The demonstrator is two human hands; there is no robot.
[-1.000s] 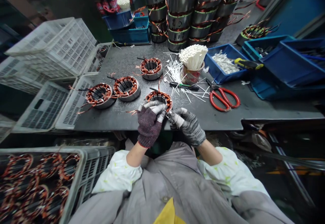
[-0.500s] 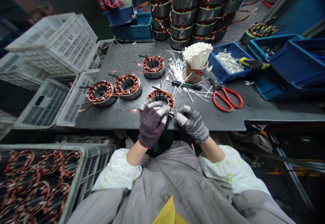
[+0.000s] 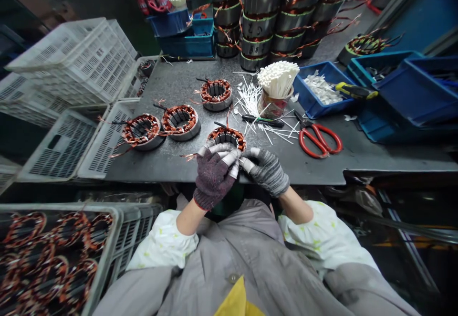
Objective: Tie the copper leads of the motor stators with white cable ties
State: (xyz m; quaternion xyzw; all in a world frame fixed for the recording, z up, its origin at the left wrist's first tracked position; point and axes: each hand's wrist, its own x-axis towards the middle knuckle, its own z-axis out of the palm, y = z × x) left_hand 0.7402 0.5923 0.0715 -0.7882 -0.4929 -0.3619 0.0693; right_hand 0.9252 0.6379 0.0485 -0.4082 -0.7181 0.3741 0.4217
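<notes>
A copper-wound motor stator [image 3: 229, 137] sits at the table's front edge, its near side covered by my fingers. My left hand [image 3: 215, 168], in a dark purple glove with taped fingertips, is closed on the near rim. My right hand [image 3: 266, 169], in a grey glove, is pinched at the stator's near right side, its fingertips meeting those of the left. What the right fingers hold is too small and covered to make out. Other stators, one at the back [image 3: 215, 94], one in the middle [image 3: 181, 121] and one at left [image 3: 142, 131], stand beyond my left hand.
White cable ties fill a cup [image 3: 274, 103] and lie scattered beside it. Red-handled scissors [image 3: 318, 139] and a blue bin [image 3: 315, 110] are at right. Stacked large stators [image 3: 257, 27] stand behind. White crates [image 3: 53, 149] flank the left; a crate of stators [image 3: 118, 230] sits below.
My right hand has moved slightly left, closing the small gap to my left fingertips. The left hand and the stator have hardly moved.
</notes>
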